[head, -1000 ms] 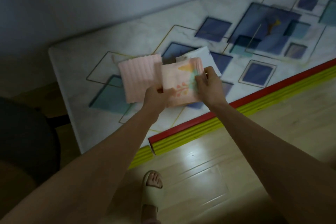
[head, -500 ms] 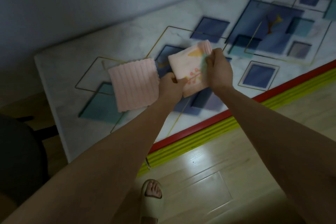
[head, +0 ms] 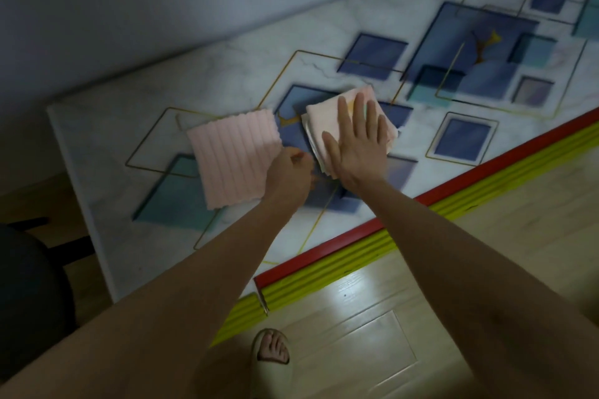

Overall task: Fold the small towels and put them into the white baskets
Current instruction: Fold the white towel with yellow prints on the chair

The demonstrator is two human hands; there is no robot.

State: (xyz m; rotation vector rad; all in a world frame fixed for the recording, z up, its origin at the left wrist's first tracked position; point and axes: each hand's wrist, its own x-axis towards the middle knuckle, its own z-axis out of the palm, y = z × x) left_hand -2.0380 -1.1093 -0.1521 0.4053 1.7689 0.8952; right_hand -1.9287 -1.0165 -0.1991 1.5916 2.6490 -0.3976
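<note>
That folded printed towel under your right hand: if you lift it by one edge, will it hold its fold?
Probably not. The folded printed towel shows loose layered edges on its left side, so it likely flops open. It only looks flat because the right hand presses it onto the table. It looks thin and light; lifting it with a two-sided grip seems safer.

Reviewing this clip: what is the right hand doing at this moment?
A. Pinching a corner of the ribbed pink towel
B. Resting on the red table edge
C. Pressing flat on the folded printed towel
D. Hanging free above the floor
C: the right hand lies with straight, spread fingers on top of the folded printed towel, which sits on the table.
</note>
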